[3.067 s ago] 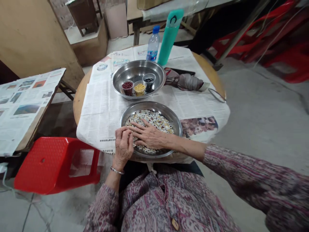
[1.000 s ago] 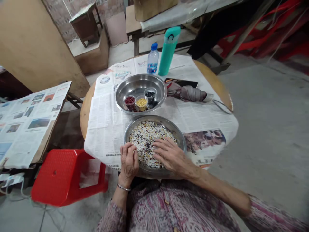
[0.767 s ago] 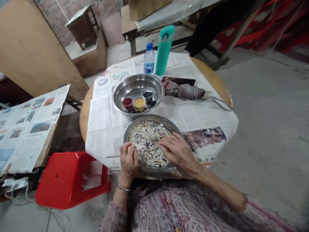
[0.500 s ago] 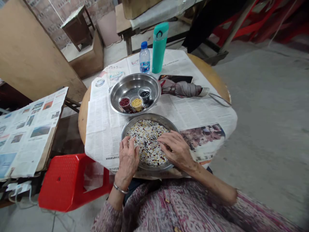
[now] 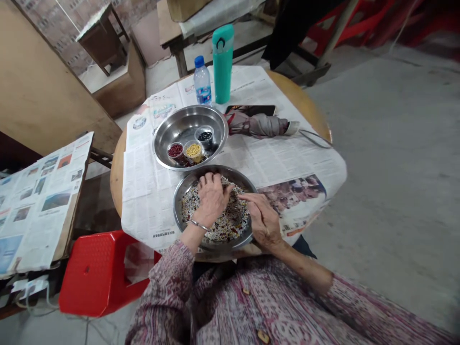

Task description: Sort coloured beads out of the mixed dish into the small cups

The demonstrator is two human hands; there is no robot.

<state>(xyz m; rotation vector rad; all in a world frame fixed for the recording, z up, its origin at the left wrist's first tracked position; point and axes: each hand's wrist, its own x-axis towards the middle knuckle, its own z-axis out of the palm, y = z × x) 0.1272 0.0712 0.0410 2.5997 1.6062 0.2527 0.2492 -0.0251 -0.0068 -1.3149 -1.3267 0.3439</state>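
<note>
Mixed grains (image 5: 230, 226) lie in the nearer steel bowl (image 5: 233, 173). My left hand (image 5: 211, 197), thumb spread wide, reaches over them toward the bowl's twelve o'clock. My right hand (image 5: 265, 221), at three, extends one finger; I cannot tell whether it grips anything. The farther bowl (image 5: 176, 123), at eleven, holds three cups (image 5: 194, 152).
</note>
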